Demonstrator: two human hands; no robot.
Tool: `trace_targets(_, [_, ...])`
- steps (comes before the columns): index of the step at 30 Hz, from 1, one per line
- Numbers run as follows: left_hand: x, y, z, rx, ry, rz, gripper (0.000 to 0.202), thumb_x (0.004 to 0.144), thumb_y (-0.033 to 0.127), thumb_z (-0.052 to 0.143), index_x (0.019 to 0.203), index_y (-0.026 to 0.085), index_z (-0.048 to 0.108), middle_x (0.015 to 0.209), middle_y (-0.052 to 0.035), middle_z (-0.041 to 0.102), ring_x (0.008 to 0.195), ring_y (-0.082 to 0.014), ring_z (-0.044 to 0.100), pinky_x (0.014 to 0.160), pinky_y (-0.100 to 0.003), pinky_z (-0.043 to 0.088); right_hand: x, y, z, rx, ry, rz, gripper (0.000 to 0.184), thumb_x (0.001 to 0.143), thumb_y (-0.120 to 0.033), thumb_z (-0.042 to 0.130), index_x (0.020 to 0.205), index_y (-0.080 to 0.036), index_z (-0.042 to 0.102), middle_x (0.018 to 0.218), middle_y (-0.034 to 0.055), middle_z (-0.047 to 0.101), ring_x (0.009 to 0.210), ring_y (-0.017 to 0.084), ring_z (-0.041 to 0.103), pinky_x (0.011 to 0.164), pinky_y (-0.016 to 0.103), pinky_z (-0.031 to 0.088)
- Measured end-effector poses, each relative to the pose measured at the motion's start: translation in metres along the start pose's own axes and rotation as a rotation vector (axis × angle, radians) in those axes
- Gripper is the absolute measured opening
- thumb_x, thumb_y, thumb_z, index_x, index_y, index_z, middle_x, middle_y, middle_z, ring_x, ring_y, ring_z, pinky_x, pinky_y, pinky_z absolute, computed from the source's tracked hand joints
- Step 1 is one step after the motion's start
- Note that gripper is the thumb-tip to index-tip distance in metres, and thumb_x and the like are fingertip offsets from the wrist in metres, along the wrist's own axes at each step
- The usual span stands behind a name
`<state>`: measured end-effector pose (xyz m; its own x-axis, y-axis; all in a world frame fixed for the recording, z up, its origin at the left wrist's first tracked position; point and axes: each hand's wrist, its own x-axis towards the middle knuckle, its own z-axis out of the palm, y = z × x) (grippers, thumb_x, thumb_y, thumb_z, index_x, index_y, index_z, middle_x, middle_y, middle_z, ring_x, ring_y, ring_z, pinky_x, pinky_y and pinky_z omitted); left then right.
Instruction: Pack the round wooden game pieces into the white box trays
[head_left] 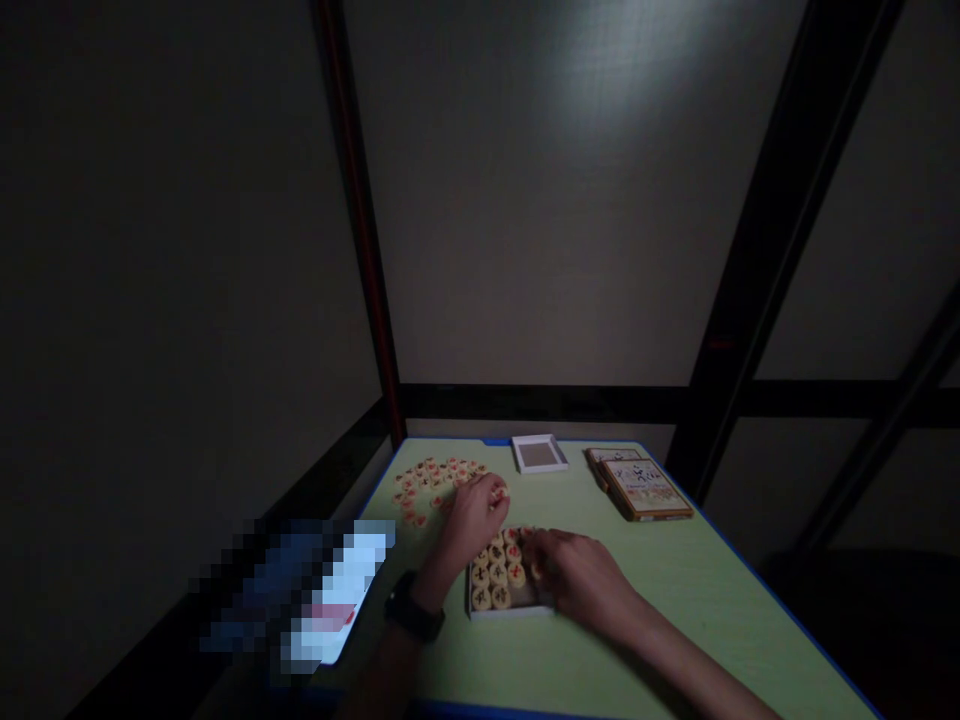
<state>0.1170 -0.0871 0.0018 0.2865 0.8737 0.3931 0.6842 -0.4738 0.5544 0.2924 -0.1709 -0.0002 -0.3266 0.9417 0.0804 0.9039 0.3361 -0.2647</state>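
My left hand (477, 512), with a dark watch on its wrist, is above the table just beyond a shallow box (510, 611). Its fingers are closed on a round Chinese chess piece (500, 492). Rows of wooden pieces with black and red characters fill the box's left part; bare floor shows at its near right. Over the box's right side, my right hand (581, 575) has its fingers pinched together. A pale piece (535, 570) shows at its fingertips, partly covered by them. Many loose pieces (424, 480) lie spread on the table beyond my left hand.
A white open tray (540, 455) stands at the back of the green, blue-edged table (645, 640). Two printed flat boxes (649, 488) overlap at the right. A lit, pixelated screen (341, 590) is at the left edge. Walls rise behind and to the left.
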Motion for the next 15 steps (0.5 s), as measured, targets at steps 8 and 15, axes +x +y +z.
trace_targets(8, [0.006,-0.003,0.016,-0.177,0.159,-0.07,0.008,0.077,0.015,0.062,0.08,0.02,0.068,0.074,0.0007,0.065,0.07,-0.0142,0.061,0.072,-0.026,0.048,0.007,-0.005,0.009,-0.073,-0.032,0.008,0.017,0.078,-0.012,0.059,0.089,-0.018,0.069,0.096,0.0112,0.075,0.085,0.024,0.07,0.065,0.028,0.037])
trace_targets(15, [0.005,-0.018,0.024,-0.695,0.109,-0.215,0.016,0.068,0.026,0.075,0.075,0.018,0.063,0.068,0.0009,0.066,0.065,-0.0141,0.064,0.062,-0.023,0.049,0.009,-0.003,0.021,-0.061,0.006,-0.003,0.019,0.082,-0.008,0.054,0.087,-0.016,0.07,0.092,0.0114,0.074,0.076,0.019,0.067,0.063,0.026,0.036])
